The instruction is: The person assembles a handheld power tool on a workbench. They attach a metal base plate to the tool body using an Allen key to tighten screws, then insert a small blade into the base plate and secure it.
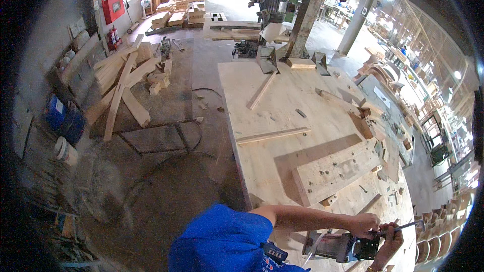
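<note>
My left hand is closed at the black end of a hand-held power tool, which lies on its side at the lower right of the wooden worktable. What sits between its fingers is hidden. My right hand is just to the right, closed around a slim metal wrench that points away to the right, its far end bent. Both hands nearly meet at the tool's end. Just beyond them rests a thick wooden board with several holes.
Wooden strips and small offcuts lie across the tabletop. A concrete pillar and a drill-like machine stand past its far edge. Loose timber is piled on the floor at left, near a blue drum and a white bucket.
</note>
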A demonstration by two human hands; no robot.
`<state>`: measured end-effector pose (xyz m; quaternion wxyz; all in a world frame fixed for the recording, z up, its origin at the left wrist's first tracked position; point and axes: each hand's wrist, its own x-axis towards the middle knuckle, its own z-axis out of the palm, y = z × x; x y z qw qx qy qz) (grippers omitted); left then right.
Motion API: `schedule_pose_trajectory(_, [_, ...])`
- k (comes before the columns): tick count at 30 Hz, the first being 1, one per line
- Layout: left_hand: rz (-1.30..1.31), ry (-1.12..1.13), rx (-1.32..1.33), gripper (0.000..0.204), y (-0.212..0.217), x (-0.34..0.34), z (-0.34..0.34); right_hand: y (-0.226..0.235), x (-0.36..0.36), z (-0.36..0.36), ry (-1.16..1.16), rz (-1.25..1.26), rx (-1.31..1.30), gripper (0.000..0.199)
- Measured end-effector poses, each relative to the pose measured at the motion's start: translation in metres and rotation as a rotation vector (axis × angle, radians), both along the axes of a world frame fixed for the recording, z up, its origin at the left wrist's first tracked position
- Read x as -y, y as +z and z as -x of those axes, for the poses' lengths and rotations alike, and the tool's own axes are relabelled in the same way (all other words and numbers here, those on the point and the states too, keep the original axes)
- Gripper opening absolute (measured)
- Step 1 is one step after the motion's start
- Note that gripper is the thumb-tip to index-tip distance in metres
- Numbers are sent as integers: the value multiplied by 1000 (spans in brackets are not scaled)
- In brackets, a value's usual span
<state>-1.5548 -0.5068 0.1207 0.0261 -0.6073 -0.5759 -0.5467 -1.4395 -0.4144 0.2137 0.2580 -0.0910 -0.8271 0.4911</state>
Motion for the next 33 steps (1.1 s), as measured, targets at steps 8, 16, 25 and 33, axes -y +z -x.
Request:
schedule_pose_trajectory(8, [136,103,311,35,16,7,-19,6,14,-4,-30,-78,-112,12])
schedule_pose_trajectory(16, [-69,-68,-59,34,3,3,1,12,22,-3,54,-63,-99,19])
schedule_pose_trajectory(25, [-164,50,27,38,6,-1,-15,2,-3,-14,-153,-219,20,20])
schedule_pose_trajectory(33, [75,19,58,43,2,-2,-4,2,13,-2,113,52,-140,20])
